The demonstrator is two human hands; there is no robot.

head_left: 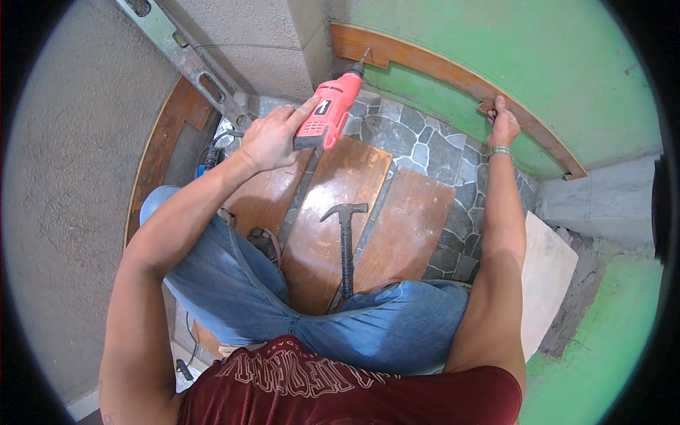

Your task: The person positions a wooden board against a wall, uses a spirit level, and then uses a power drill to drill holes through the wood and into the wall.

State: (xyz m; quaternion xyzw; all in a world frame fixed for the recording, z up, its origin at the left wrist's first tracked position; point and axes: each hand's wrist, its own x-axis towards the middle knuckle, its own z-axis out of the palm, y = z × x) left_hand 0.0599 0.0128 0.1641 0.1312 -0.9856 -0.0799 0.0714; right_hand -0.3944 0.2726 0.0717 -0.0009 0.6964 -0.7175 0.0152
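Observation:
My left hand (278, 136) is wrapped round the rear of a red power drill (329, 113). The thin bit points up and away, and its tip meets a long brown wooden strip (439, 69) near the strip's left end. That strip runs along the green wall, with a short wood piece under its left end. Farther right, my right hand (503, 126) closes on the strip's lower edge, thumb on its face, by a small wooden tab. The fingers behind it are partly hidden. A bracelet sits on the right wrist.
A claw hammer (346, 241) lies on brown wooden boards (333, 191) between my legs, over a stone-patterned floor (453, 163). Against the left wall leans a long spirit level (185, 60), beside another wooden strip (159, 152). A pale panel (549, 276) is at the right.

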